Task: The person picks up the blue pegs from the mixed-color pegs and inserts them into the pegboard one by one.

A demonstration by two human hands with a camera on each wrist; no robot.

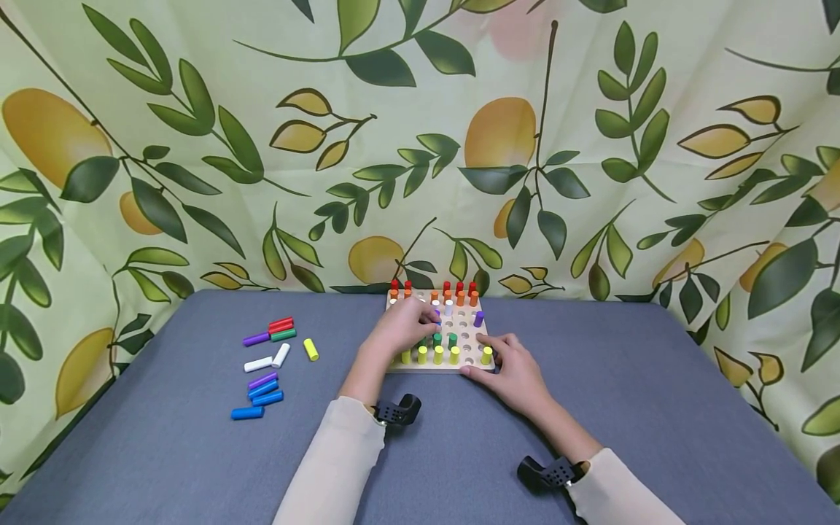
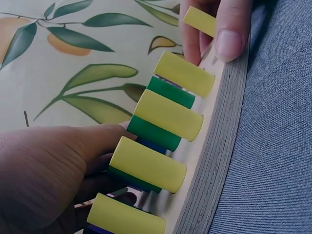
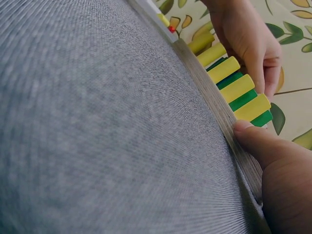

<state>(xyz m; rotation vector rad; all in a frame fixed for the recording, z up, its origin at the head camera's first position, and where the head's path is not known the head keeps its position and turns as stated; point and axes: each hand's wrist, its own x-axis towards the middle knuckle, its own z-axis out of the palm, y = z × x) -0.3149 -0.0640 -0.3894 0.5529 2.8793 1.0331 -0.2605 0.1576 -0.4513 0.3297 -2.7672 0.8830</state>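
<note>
Corner of the pegboard (image 2: 209, 168) nearest you on the right is gripped by your right hand (image 1: 515, 375), thumb on the front edge, fingers round the side by the corner yellow peg (image 1: 486, 356); that hand seems to be steadying the wood. Your left hand (image 1: 403, 321) reaches over the middle, fingers curled at a blue peg (image 1: 438, 327); whether they pinch it is hidden, so its hold cannot be told. You look to be working one peg at its hole, setting or drawing, which these views don't settle. The next move likely calls for a straight push or lift, clear of the crowded neighbours, with the board kept firm.

Nearest you, the table (image 1: 459, 459) is covered in blue-grey cloth with a fine ribbed weave. Loose on it, to your left, lie smooth cylinders: blue pegs (image 1: 247, 413) closest, then white pegs (image 1: 258, 364), and red pegs (image 1: 281, 321) farther off. The board is pale and flat, its edge striped in thin layers like plywood, with some round holes bare. Yellow pegs (image 1: 438, 355) stand along the near side, matte and straight-sided, green pegs (image 1: 453, 340) behind them, orange pegs (image 1: 474, 298) well back. Beyond hangs a cream curtain (image 1: 420, 95), softly creased, printed with leaves and fruit.
</note>
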